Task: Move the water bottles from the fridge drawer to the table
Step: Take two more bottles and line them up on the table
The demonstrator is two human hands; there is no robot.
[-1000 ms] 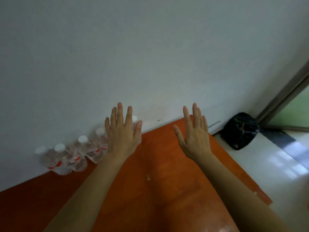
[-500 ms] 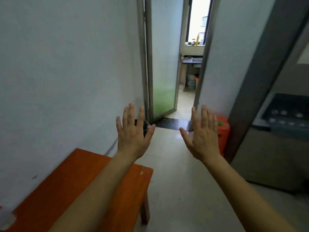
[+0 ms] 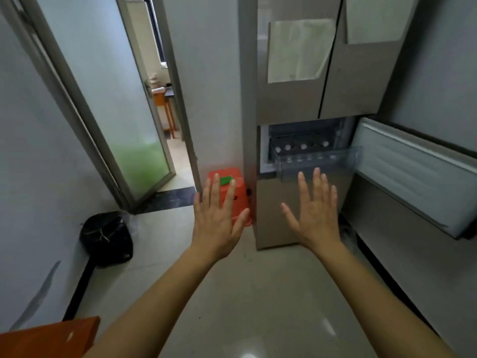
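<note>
While facing the open fridge drawer [image 3: 317, 164] of bottles [image 3: 303, 146], holding left hand [image 3: 219, 223] and right hand [image 3: 315, 218] forward, fingers straight, apart.

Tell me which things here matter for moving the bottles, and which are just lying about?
Belong to the job: water bottles in the open fridge drawer; orange table; left hand, right hand, both empty.
Just lying about: orange stool; black bin bag; glass door.

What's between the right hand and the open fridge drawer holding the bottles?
Nothing: the head view shows the right hand open, short of the clear drawer, with no object between them.
</note>
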